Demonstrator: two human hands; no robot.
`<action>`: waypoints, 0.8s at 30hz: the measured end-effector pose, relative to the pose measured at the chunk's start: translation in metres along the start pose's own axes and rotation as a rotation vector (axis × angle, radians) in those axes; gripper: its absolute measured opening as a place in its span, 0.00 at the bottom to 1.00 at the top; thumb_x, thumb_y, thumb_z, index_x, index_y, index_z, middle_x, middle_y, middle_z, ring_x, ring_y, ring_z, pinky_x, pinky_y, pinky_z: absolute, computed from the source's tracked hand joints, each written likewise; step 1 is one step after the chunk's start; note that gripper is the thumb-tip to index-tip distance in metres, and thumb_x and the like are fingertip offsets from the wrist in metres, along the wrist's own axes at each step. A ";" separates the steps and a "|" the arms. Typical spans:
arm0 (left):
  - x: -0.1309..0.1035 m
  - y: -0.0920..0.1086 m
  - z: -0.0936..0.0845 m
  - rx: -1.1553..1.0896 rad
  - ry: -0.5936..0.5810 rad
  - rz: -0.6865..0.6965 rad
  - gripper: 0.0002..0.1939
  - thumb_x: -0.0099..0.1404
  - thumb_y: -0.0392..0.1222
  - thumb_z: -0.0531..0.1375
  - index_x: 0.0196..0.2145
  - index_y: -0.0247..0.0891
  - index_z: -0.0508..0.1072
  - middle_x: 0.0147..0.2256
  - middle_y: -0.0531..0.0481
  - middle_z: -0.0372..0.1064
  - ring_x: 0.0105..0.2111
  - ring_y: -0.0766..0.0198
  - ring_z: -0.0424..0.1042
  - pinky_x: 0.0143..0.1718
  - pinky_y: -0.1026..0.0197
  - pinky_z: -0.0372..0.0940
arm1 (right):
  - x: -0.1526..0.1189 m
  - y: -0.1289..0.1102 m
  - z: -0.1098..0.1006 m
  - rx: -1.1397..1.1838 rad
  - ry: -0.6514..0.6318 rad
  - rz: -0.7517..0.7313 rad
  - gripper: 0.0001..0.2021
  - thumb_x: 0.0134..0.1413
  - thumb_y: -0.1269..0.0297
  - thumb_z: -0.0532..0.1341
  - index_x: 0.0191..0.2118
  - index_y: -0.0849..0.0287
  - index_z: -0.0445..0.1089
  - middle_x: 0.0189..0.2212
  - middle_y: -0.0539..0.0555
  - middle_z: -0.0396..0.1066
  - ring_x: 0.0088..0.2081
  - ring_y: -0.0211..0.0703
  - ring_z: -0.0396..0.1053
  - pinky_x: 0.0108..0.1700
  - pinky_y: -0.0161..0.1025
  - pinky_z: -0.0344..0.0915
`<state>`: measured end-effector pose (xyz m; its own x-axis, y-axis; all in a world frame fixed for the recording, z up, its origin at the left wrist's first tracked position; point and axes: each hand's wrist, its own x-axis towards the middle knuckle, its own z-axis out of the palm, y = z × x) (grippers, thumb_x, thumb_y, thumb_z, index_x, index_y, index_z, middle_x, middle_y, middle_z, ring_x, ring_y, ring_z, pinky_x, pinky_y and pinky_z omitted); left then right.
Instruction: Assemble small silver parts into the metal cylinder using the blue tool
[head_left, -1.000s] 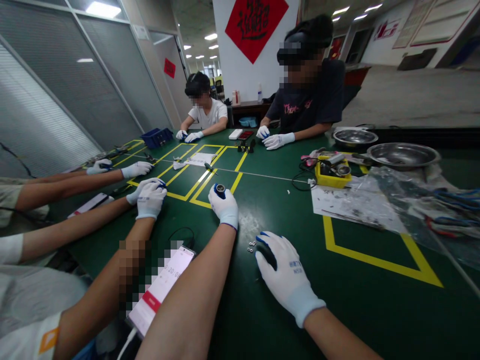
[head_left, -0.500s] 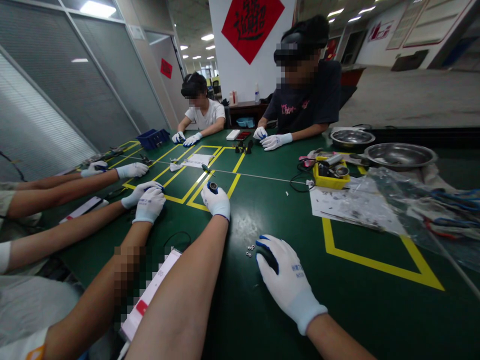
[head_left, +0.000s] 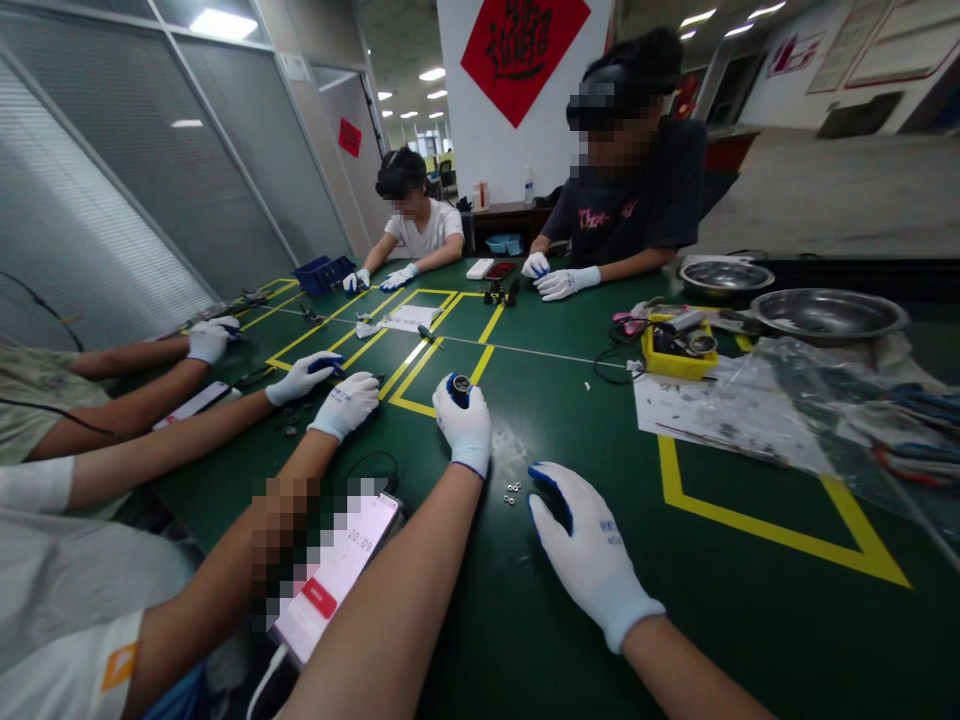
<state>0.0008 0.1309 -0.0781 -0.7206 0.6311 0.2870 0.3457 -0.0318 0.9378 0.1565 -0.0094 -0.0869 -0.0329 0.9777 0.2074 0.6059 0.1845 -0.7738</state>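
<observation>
My left hand (head_left: 463,425), in a white glove with blue fingertips, is wrapped round a small dark round part (head_left: 461,383) whose ringed end faces up. Several tiny silver nuts (head_left: 511,493) lie on the green table (head_left: 480,560) between my hands, nearest to my right hand. My right hand (head_left: 589,540), gloved the same way, rests low over the table with thumb and fingers apart and nothing visible between them. A green-handled screwdriver (head_left: 429,335) lies beyond my left hand.
At the left, other people's gloved hands (head_left: 345,405) work beside a phone (head_left: 337,570). Two people sit across the table. Farther right are a yellow bin (head_left: 679,362), metal bowls (head_left: 829,312), a white sheet (head_left: 720,410) and a plastic bag with tools (head_left: 892,420).
The whole view has shifted slightly, moving the scene to the right. A neighbour's gloved hands at the left have moved apart. My left hand still holds the dark part.
</observation>
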 end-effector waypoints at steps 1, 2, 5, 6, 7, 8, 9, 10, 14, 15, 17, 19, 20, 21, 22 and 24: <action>-0.007 0.001 -0.003 -0.015 -0.014 0.005 0.21 0.59 0.33 0.65 0.51 0.37 0.73 0.48 0.42 0.74 0.49 0.55 0.76 0.57 0.53 0.68 | 0.000 0.000 -0.001 0.019 0.001 0.021 0.23 0.63 0.53 0.56 0.57 0.58 0.74 0.57 0.63 0.74 0.62 0.60 0.69 0.67 0.63 0.62; -0.015 0.002 -0.006 -0.033 -0.032 0.013 0.20 0.59 0.33 0.65 0.50 0.37 0.73 0.48 0.42 0.74 0.49 0.56 0.76 0.57 0.54 0.69 | 0.000 -0.001 -0.001 0.040 0.003 0.040 0.24 0.63 0.53 0.55 0.57 0.59 0.73 0.57 0.63 0.74 0.62 0.60 0.69 0.66 0.62 0.62; -0.035 0.005 -0.019 -0.123 -0.128 0.040 0.18 0.59 0.33 0.65 0.48 0.37 0.74 0.47 0.43 0.76 0.48 0.57 0.77 0.57 0.53 0.69 | 0.000 -0.002 -0.002 0.093 0.034 0.071 0.24 0.64 0.52 0.55 0.59 0.59 0.72 0.57 0.63 0.75 0.61 0.61 0.70 0.64 0.62 0.65; -0.040 0.006 -0.024 -0.158 -0.168 0.042 0.18 0.59 0.33 0.66 0.48 0.38 0.75 0.46 0.43 0.77 0.48 0.57 0.77 0.57 0.52 0.69 | 0.000 -0.002 -0.002 0.105 0.050 0.075 0.24 0.64 0.52 0.55 0.59 0.58 0.71 0.56 0.63 0.75 0.61 0.61 0.71 0.64 0.61 0.66; -0.045 0.006 -0.029 -0.186 -0.203 0.035 0.18 0.59 0.33 0.66 0.48 0.38 0.75 0.46 0.43 0.77 0.48 0.56 0.77 0.58 0.51 0.69 | 0.000 -0.003 -0.003 0.115 0.062 0.079 0.24 0.64 0.52 0.55 0.59 0.58 0.71 0.56 0.62 0.75 0.61 0.61 0.71 0.63 0.61 0.67; -0.048 0.006 -0.034 -0.207 -0.231 0.020 0.18 0.58 0.33 0.67 0.48 0.37 0.76 0.46 0.42 0.78 0.49 0.55 0.78 0.58 0.50 0.69 | 0.000 -0.003 -0.003 0.122 0.069 0.084 0.24 0.64 0.52 0.55 0.60 0.58 0.71 0.56 0.62 0.75 0.60 0.61 0.71 0.63 0.62 0.67; -0.050 0.006 -0.039 -0.221 -0.248 0.000 0.18 0.58 0.33 0.67 0.47 0.37 0.76 0.46 0.42 0.78 0.48 0.55 0.78 0.58 0.50 0.69 | 0.001 -0.003 -0.003 0.125 0.069 0.088 0.24 0.64 0.52 0.55 0.60 0.58 0.71 0.57 0.62 0.75 0.60 0.61 0.71 0.63 0.62 0.67; -0.051 0.005 -0.044 -0.232 -0.259 -0.020 0.19 0.57 0.33 0.67 0.47 0.37 0.76 0.46 0.42 0.78 0.48 0.54 0.78 0.58 0.50 0.69 | 0.001 -0.004 -0.003 0.125 0.063 0.091 0.24 0.64 0.53 0.55 0.60 0.58 0.71 0.57 0.62 0.74 0.61 0.61 0.71 0.63 0.62 0.67; -0.048 0.003 -0.055 -0.294 -0.287 -0.083 0.17 0.59 0.36 0.67 0.47 0.35 0.77 0.46 0.41 0.79 0.48 0.54 0.78 0.56 0.50 0.70 | 0.003 -0.004 -0.005 0.065 0.017 0.072 0.25 0.64 0.57 0.53 0.61 0.61 0.71 0.59 0.63 0.73 0.63 0.59 0.68 0.67 0.61 0.62; -0.047 0.002 -0.056 -0.310 -0.296 -0.095 0.17 0.59 0.37 0.67 0.47 0.35 0.77 0.46 0.41 0.79 0.49 0.54 0.78 0.56 0.50 0.70 | 0.003 -0.004 -0.005 0.027 -0.001 0.050 0.24 0.63 0.59 0.53 0.61 0.60 0.71 0.60 0.63 0.72 0.64 0.58 0.68 0.68 0.60 0.61; -0.045 0.002 -0.057 -0.331 -0.314 -0.103 0.16 0.59 0.38 0.67 0.46 0.34 0.77 0.46 0.40 0.80 0.49 0.53 0.78 0.56 0.50 0.70 | 0.002 -0.005 -0.004 -0.084 -0.050 -0.007 0.25 0.61 0.63 0.53 0.62 0.59 0.71 0.63 0.62 0.70 0.66 0.57 0.65 0.71 0.61 0.56; -0.046 0.003 -0.057 -0.324 -0.322 -0.087 0.15 0.59 0.38 0.67 0.45 0.34 0.78 0.45 0.40 0.80 0.47 0.53 0.79 0.56 0.49 0.70 | 0.001 -0.008 -0.004 -0.217 -0.121 -0.065 0.27 0.60 0.65 0.55 0.64 0.58 0.70 0.66 0.60 0.67 0.70 0.59 0.59 0.73 0.64 0.49; -0.047 0.004 -0.057 -0.313 -0.327 -0.074 0.14 0.59 0.37 0.67 0.44 0.34 0.78 0.45 0.40 0.80 0.47 0.54 0.79 0.56 0.49 0.70 | 0.000 -0.011 -0.003 -0.277 -0.158 -0.087 0.28 0.60 0.65 0.55 0.65 0.58 0.69 0.68 0.60 0.64 0.71 0.60 0.57 0.73 0.66 0.45; -0.048 0.005 -0.057 -0.299 -0.331 -0.063 0.14 0.59 0.37 0.67 0.43 0.34 0.79 0.44 0.41 0.80 0.46 0.54 0.79 0.56 0.49 0.70 | 0.000 -0.013 -0.003 -0.327 -0.194 -0.104 0.29 0.60 0.64 0.56 0.66 0.59 0.68 0.69 0.61 0.62 0.72 0.62 0.55 0.73 0.68 0.43; -0.049 0.007 -0.057 -0.286 -0.337 -0.052 0.14 0.58 0.36 0.67 0.43 0.34 0.79 0.44 0.41 0.80 0.46 0.54 0.79 0.56 0.49 0.70 | -0.001 -0.016 -0.003 -0.367 -0.229 -0.118 0.30 0.60 0.62 0.57 0.67 0.60 0.66 0.70 0.62 0.60 0.72 0.63 0.53 0.73 0.69 0.41; -0.051 0.008 -0.057 -0.263 -0.354 -0.036 0.13 0.59 0.35 0.67 0.43 0.35 0.79 0.44 0.41 0.80 0.46 0.54 0.79 0.56 0.50 0.70 | -0.002 -0.021 -0.003 -0.419 -0.279 -0.134 0.32 0.61 0.59 0.57 0.69 0.63 0.63 0.71 0.64 0.58 0.73 0.66 0.52 0.73 0.71 0.40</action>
<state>0.0061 0.0550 -0.0736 -0.4636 0.8603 0.2119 0.1261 -0.1726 0.9769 0.1466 -0.0157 -0.0693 -0.3080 0.9483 0.0767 0.8462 0.3099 -0.4336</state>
